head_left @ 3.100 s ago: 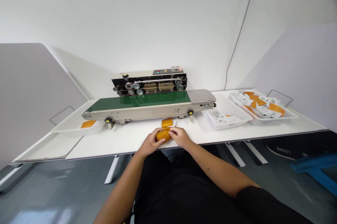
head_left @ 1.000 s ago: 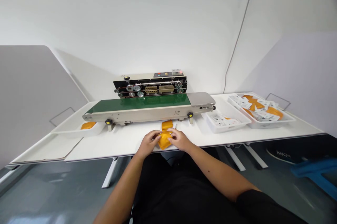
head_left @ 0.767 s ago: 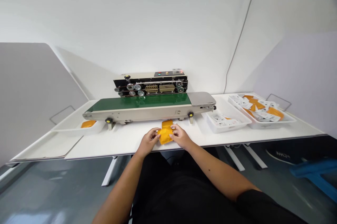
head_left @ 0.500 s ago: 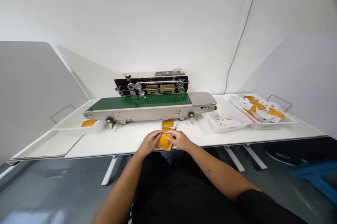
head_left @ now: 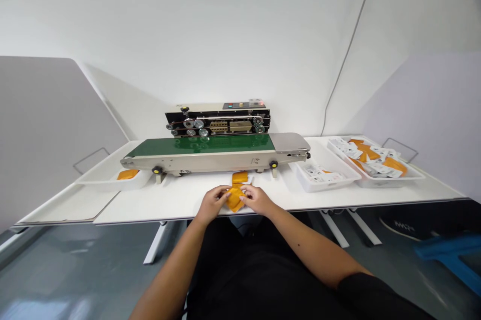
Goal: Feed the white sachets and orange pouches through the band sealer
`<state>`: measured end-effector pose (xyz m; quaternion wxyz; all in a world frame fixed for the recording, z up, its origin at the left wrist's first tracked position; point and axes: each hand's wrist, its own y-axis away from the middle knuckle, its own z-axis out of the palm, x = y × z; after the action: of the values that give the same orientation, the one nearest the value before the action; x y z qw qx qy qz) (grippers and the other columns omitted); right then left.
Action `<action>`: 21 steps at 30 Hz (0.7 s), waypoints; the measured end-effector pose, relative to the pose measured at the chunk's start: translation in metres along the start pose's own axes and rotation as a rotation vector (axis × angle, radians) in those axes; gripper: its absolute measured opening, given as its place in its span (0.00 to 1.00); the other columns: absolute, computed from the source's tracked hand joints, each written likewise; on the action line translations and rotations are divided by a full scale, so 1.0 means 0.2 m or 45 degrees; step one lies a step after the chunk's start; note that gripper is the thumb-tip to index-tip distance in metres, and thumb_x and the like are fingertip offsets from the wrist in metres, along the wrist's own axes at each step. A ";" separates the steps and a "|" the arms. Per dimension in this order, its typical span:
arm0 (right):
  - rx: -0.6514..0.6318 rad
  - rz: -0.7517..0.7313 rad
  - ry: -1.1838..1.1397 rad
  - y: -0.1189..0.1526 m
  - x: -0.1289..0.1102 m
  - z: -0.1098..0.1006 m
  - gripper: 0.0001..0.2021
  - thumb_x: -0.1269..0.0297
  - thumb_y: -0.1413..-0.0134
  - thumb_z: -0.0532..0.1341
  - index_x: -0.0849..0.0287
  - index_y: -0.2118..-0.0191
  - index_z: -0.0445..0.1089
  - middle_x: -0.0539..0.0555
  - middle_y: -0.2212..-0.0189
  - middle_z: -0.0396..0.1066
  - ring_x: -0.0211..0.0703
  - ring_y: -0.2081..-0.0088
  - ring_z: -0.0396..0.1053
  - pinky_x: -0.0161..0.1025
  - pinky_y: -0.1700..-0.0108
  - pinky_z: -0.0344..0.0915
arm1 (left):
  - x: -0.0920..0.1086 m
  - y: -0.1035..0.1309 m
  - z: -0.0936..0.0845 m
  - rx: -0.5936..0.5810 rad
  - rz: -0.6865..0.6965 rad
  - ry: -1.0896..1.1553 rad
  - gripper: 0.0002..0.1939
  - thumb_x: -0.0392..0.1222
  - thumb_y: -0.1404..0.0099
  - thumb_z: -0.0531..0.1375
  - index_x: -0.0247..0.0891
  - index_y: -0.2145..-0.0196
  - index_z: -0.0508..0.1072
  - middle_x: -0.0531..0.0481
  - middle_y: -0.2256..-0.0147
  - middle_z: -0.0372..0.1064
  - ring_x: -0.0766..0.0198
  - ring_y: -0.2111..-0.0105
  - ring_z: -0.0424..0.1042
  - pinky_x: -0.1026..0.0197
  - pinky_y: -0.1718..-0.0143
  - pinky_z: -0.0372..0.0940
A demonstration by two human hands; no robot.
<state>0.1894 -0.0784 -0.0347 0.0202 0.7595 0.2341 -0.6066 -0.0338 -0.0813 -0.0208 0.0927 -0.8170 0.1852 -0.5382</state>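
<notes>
Two bare hands are being kept at the front edge of the white table [head_left: 165, 200], with one orange packet [head_left: 235, 199] being held between them. The packet's left side is being pinched by the fingers of the left hand [head_left: 214, 203], and its right side is being gripped by the thumb and fingers of the right hand [head_left: 257, 200]. Just beyond the held packet, a second orange packet [head_left: 239, 177] is being supported by the table, with a bit of white showing beside it; whether the two packets are touching cannot be told.

Behind the hands, the table is being spanned by a long machine with a green belt [head_left: 203, 144], and the belt is being backed by a row of metal rollers [head_left: 199, 123] under a panel [head_left: 244, 105] on which a red light is being shown. On the left, an orange packet is being held in a shallow white tray [head_left: 107, 186]. On the right, white packets and a little orange are being contained in a small white bin [head_left: 326, 185], and beside it a mix of orange and white packets is being held in a larger white bin [head_left: 379, 181].
</notes>
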 end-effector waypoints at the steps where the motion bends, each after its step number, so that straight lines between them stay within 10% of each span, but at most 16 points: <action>1: -0.017 0.019 -0.026 0.00 0.00 0.00 0.15 0.60 0.43 0.62 0.57 0.50 0.69 0.46 0.77 0.69 0.40 0.74 0.71 0.36 0.67 0.66 | -0.01 0.00 0.00 0.006 -0.004 0.026 0.16 0.50 0.34 0.62 0.38 0.54 0.78 0.47 0.65 0.78 0.58 0.65 0.75 0.60 0.61 0.70; 13: 0.132 0.085 -0.308 -0.03 0.01 -0.02 0.13 0.55 0.43 0.64 0.57 0.57 0.67 0.48 0.76 0.73 0.40 0.75 0.72 0.37 0.68 0.67 | -0.02 -0.03 0.00 -0.352 -0.033 0.047 0.15 0.50 0.35 0.64 0.35 0.59 0.78 0.47 0.63 0.78 0.57 0.62 0.74 0.61 0.60 0.66; 21: 0.076 -0.020 -0.301 -0.02 0.02 0.00 0.16 0.59 0.43 0.64 0.57 0.50 0.70 0.55 0.58 0.77 0.45 0.60 0.75 0.40 0.61 0.71 | 0.01 -0.02 -0.01 -0.265 -0.037 -0.035 0.16 0.51 0.31 0.59 0.36 0.68 0.73 0.53 0.73 0.70 0.63 0.71 0.67 0.64 0.67 0.61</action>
<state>0.1892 -0.0734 -0.0375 0.0203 0.6811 0.2181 -0.6986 -0.0336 -0.0782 -0.0170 0.0021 -0.8320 0.2268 -0.5063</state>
